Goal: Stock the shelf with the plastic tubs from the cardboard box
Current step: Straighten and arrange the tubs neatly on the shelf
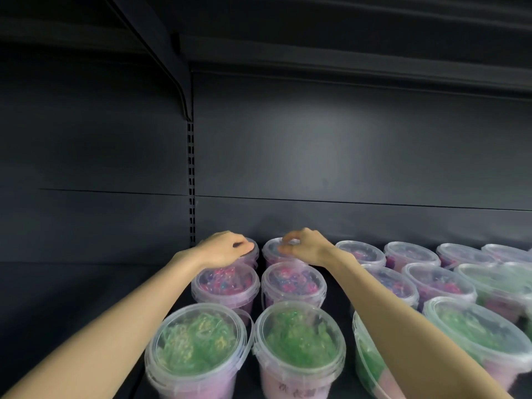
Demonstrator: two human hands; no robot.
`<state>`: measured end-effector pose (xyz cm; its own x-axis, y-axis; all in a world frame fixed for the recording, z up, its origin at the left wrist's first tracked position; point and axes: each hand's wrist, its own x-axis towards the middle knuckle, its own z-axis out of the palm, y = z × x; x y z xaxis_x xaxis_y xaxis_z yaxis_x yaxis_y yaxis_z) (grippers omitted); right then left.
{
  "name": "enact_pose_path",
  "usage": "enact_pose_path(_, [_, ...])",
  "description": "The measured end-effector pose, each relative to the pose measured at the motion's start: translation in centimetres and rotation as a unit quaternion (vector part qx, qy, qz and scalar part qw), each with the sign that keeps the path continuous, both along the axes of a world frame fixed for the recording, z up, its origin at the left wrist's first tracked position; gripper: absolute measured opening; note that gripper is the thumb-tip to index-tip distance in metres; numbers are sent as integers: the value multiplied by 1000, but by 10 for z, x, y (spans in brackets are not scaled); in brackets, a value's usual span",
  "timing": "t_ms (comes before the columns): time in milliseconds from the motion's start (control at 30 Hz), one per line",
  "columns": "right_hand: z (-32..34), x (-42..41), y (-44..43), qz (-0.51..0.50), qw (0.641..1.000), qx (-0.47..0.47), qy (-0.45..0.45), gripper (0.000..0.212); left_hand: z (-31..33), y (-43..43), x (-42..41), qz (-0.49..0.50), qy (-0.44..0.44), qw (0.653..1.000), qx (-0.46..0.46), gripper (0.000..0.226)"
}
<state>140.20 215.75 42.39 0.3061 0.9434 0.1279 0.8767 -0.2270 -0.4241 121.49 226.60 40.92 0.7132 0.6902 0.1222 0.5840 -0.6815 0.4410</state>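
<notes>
In the head view my left hand curls its fingers over the corner tub at 11 o'clock on the shelf, my right hand pinches the next tub by its lid at 12, and I'd seat both level with the back row.

The left hand covers most of the rear-left tub. The right hand has blurred fingers, so its hold on the neighbouring tub is unclear. The right forearm masks a green-filled tub. The lower frame edge cuts off the front tubs, and the writing on one is unreadable.
</notes>
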Motion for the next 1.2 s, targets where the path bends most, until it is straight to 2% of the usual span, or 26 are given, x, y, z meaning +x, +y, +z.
enact_pose_path(67, [1,-9,-17,11,1000,9,-9,40,0,-17,-13,-14,-45,999,-1,26])
enact_pose_path(167, [-6,-25,-39,18,997,-7,-69,46,-6,-38,-37,-8,-31,999,8,37])
enact_pose_path(300, [-14,-41,-55,19,990,-63,-124,42,-12,-58,-51,27,-13,999,24,44])
enact_pose_path(400, [-10,-39,-62,32,990,-87,-105,23,-13,-67,-48,57,-8,998,35,42])
enact_pose_path(467, [-12,-34,-64,22,990,-97,-103,49,-13,-70,-46,70,0,996,57,41])
enact_pose_path(533, [-17,-30,-63,-2,992,-79,-102,58,-14,-71,-44,78,4,995,66,41])
enact_pose_path(633, [-22,-28,-62,-9,992,-72,-107,61,-15,-72,-43,81,10,995,65,41])
enact_pose_path(967, [-18,-38,-75,4,997,-79,-15,56,-16,-79,-39,91,38,993,67,40])
enact_pose_path(1033, [-17,-45,-81,-5,998,-56,6,42,-14,-81,-41,75,34,996,46,42])
enact_pose_path(1067, [-18,-48,-84,-8,999,-32,13,24,-14,-82,-44,65,21,997,31,44])
enact_pose_path(1100, [-19,-52,-90,-1,1000,0,15,20,-13,-86,-49,58,-4,998,21,43])
enact_pose_path(1167, [-21,-62,-107,25,998,58,18,37,-13,-97,-64,46,-70,996,25,34])
enact_pose_path(1200, [-24,-66,-116,45,994,93,17,35,-15,-104,-72,43,-98,994,28,29])
